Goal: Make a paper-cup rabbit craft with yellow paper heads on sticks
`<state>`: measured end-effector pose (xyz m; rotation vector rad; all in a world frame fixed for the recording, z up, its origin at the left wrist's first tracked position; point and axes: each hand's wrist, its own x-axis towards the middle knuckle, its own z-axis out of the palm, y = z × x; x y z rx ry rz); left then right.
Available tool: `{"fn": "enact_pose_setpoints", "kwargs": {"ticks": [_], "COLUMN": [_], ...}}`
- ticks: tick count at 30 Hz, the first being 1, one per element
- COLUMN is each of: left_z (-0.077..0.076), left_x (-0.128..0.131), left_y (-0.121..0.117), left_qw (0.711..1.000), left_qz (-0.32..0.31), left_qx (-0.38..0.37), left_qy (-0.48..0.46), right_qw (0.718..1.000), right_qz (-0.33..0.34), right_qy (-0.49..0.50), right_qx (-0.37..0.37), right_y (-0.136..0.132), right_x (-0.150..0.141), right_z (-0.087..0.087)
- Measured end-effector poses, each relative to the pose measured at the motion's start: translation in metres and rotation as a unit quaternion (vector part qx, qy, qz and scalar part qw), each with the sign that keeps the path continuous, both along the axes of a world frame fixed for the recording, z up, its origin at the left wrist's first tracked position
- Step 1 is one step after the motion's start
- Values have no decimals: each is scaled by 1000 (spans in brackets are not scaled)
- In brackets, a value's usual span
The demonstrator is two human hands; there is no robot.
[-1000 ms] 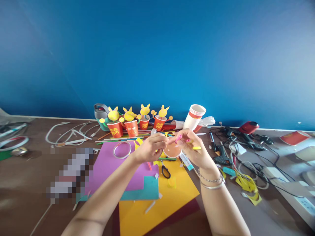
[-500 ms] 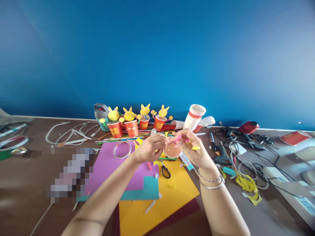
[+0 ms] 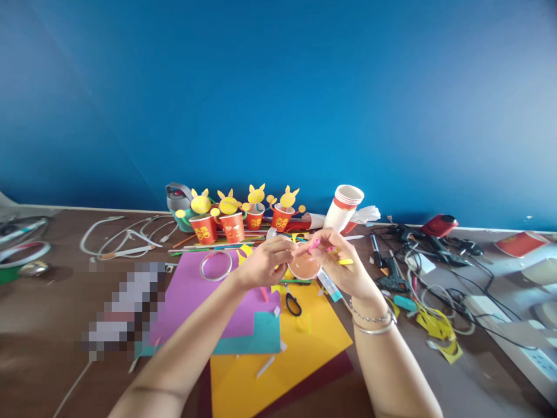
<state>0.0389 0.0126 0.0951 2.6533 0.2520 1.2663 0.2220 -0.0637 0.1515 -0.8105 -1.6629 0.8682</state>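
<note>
My left hand (image 3: 268, 260) is closed, its fingertips pinched together close to the right hand; what they hold, if anything, is hidden. My right hand (image 3: 337, 261) is closed too, with a small bright pink piece (image 3: 314, 246) at its fingertips. A small yellow strip (image 3: 346, 262) shows against its curled fingers. Just below and between both hands is a round orange thing (image 3: 304, 268) with a pale rim, partly covered by them. Black-handled scissors (image 3: 293, 304) lie under the hands on yellow card (image 3: 282, 377), beside purple card (image 3: 187, 302) and teal card (image 3: 265, 334).
Several red paper cups (image 3: 234, 228) with yellow eared paper heads stand along the back, near a grey-green bottle (image 3: 179, 203). A leaning stack of white cups (image 3: 343, 206) is at back right. Glue gun (image 3: 394, 276), tangled cables and a power strip (image 3: 535, 360) crowd the right.
</note>
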Motion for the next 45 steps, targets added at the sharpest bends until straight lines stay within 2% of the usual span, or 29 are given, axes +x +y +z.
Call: {"fn": "enact_pose_setpoints", "kwargs": {"ticks": [16, 19, 24, 26, 33, 37, 42, 45], "left_z": [2, 5, 11, 12, 5, -6, -15, -14], "left_x": [2, 2, 0, 1, 11, 15, 22, 25], "left_y": [-1, -1, -3, -5, -10, -9, -9, -10], "left_qw": [999, 999, 996, 994, 969, 932, 913, 889], "left_qz": [-9, -16, -12, -3, 66, 22, -41, -46], "left_qx": [-4, -17, -48, -65, -185, -323, -394, -445], "left_qy": [-30, -41, -75, -84, -148, -166, -103, -99], "right_qw": [999, 1000, 997, 996, 984, 962, 944, 951], "right_qz": [34, 16, -60, -74, -120, -156, -192, -190], "right_qy": [32, 3, -49, -42, 79, 177, 235, 213], "right_qx": [-24, -22, 20, -2, -104, -136, -130, -117], "right_y": [0, 2, 9, 13, 30, 41, 45, 41], "right_x": [-3, -3, -1, -1, -12, -13, -11, -11], "right_z": [-2, -2, -5, -8, -24, -36, -41, -36]}}
